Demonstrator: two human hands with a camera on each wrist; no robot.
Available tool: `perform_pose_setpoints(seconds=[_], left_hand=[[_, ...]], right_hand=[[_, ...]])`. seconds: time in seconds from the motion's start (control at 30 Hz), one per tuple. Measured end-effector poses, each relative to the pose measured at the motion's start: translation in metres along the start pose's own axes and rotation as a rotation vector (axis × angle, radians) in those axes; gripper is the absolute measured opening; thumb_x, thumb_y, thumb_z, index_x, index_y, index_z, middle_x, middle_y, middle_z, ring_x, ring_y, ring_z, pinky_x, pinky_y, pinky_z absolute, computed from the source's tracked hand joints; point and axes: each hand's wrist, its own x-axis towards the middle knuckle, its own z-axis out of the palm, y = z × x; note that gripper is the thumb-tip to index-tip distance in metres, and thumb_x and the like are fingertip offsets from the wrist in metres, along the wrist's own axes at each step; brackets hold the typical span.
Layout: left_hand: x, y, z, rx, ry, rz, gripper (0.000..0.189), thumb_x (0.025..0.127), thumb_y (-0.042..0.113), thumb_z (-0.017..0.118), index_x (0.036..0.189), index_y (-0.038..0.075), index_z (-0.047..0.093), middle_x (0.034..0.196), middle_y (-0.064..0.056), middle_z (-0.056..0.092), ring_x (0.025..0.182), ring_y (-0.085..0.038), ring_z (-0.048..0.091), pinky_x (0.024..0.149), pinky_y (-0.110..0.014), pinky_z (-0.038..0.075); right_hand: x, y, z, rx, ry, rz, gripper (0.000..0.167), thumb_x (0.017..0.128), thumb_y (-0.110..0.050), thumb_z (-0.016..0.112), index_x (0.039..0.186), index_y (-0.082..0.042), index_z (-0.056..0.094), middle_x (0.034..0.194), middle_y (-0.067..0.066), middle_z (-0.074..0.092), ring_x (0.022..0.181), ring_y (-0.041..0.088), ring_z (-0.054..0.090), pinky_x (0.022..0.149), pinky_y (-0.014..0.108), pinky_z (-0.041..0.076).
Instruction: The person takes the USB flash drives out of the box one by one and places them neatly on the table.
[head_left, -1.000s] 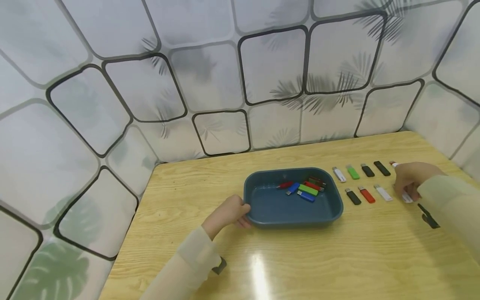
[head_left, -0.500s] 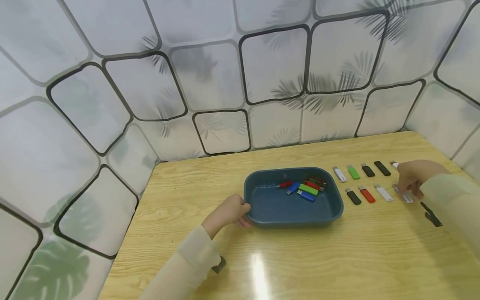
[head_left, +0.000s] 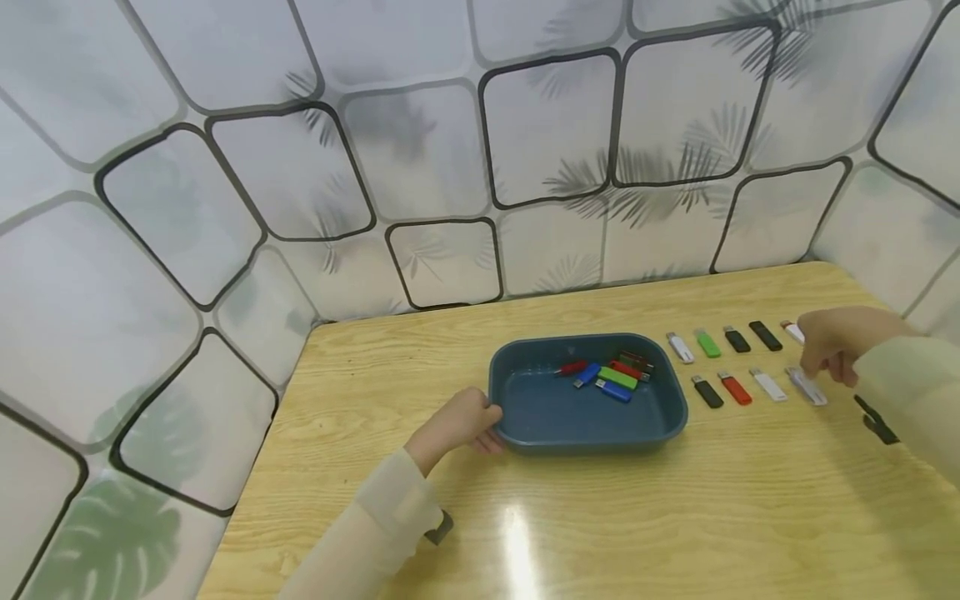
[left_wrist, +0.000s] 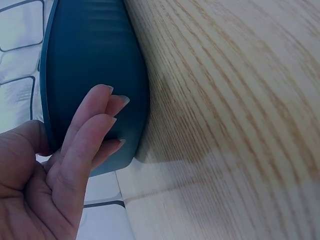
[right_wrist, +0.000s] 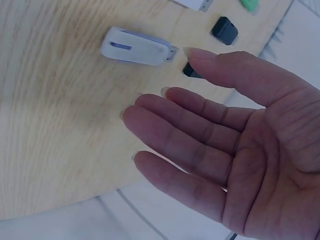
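I logged a dark-blue, round-cornered rectangular tray (head_left: pixel 547 421), open side up, green, blue and red USB sticks (head_left: pixel 617 378) bunched inside, mostly rightward. White-and-violet USB stick (head_left: pixel 806 387) lay flat well to its right, metal plug (right_wrist: pixel 171 53) bared.

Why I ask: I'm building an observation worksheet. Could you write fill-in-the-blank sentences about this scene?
In the head view, the left hand grips the container at its ____ end.
The right hand holds ____.
Between the near row's black USB stick and its nearest white USB stick lies a ____ one.
Missing words: left; nothing; red.
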Motion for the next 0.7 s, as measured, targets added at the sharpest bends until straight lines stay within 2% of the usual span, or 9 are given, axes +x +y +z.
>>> perform_pose_setpoints(seconds=[0.1, 0.13, 0.3, 0.4, 0.53, 0.63, 0.7], left_hand=[[0.000, 0.001, 0.000, 0.003, -0.001, 0.001, 0.033, 0.091, 0.008, 0.042, 0.070, -0.007, 0.061, 0.065, -0.014, 0.069, 0.063, -0.028, 0.070, 0.057, -0.033, 0.060], [0.000, 0.001, 0.000, 0.002, -0.001, 0.003, 0.033, 0.091, 0.008, 0.042, 0.070, -0.007, 0.061, 0.065, -0.014, 0.069, 0.063, -0.028, 0.070, 0.057, -0.033, 0.060], [0.000, 0.002, 0.001, 0.009, -0.001, 0.005, 0.033, 0.091, 0.008, 0.042, 0.070, -0.007, 0.062, 0.065, -0.014, 0.069, 0.063, -0.028, 0.070, 0.057, -0.033, 0.060], [0.000, 0.003, 0.000, 0.009, -0.003, 0.006, 0.033, 0.092, 0.008, 0.042, 0.070, -0.007, 0.062, 0.065, -0.014, 0.069, 0.063, -0.028, 0.071, 0.057, -0.033, 0.060], [-0.001, 0.003, 0.000, 0.001, -0.008, 0.006, 0.033, 0.092, 0.008, 0.042, 0.071, -0.007, 0.062, 0.066, -0.014, 0.069, 0.063, -0.028, 0.071, 0.058, -0.033, 0.060], [-0.001, 0.002, 0.000, -0.002, -0.009, 0.005, 0.032, 0.092, 0.008, 0.042, 0.072, -0.007, 0.062, 0.066, -0.014, 0.069, 0.064, -0.028, 0.071, 0.058, -0.033, 0.060], [-0.002, 0.001, 0.000, 0.000, -0.009, -0.001, 0.032, 0.093, 0.008, 0.042, 0.072, -0.007, 0.062, 0.067, -0.014, 0.069, 0.064, -0.028, 0.071, 0.059, -0.033, 0.061]], right_hand=[[0.000, -0.005, -0.004, -0.094, 0.004, -0.009, 0.052, 0.079, -0.002, 0.059, 0.109, 0.023, 0.025, 0.056, 0.000, 0.051, 0.045, 0.004, 0.041, 0.049, 0.020, 0.040], [-0.001, -0.007, -0.005, -0.089, -0.001, -0.008, 0.058, 0.080, -0.002, 0.059, 0.113, 0.025, 0.020, 0.056, 0.000, 0.052, 0.045, 0.004, 0.041, 0.049, 0.020, 0.039], [-0.006, -0.016, -0.007, -0.055, 0.002, -0.034, 0.060, 0.083, -0.003, 0.058, 0.118, 0.025, 0.018, 0.067, 0.011, 0.058, 0.048, 0.009, 0.052, 0.048, 0.021, 0.045], [-0.007, -0.025, -0.006, -0.052, -0.004, -0.059, 0.052, 0.085, -0.004, 0.057, 0.114, 0.022, 0.023, 0.071, 0.014, 0.057, 0.049, 0.011, 0.050, 0.047, 0.021, 0.041], [-0.006, -0.040, -0.005, -0.114, -0.023, -0.096, 0.025, 0.085, -0.005, 0.058, 0.095, 0.012, 0.043, 0.068, 0.011, 0.058, 0.049, 0.009, 0.044, 0.045, 0.018, 0.035], [-0.006, -0.053, -0.003, -0.177, -0.031, -0.109, 0.013, 0.085, -0.008, 0.059, 0.085, 0.004, 0.052, 0.068, 0.011, 0.062, 0.050, 0.010, 0.048, 0.045, 0.018, 0.038], [-0.007, -0.063, -0.002, -0.217, -0.034, -0.115, 0.012, 0.086, -0.009, 0.059, 0.085, 0.002, 0.054, 0.071, 0.013, 0.064, 0.052, 0.012, 0.053, 0.047, 0.021, 0.043]])
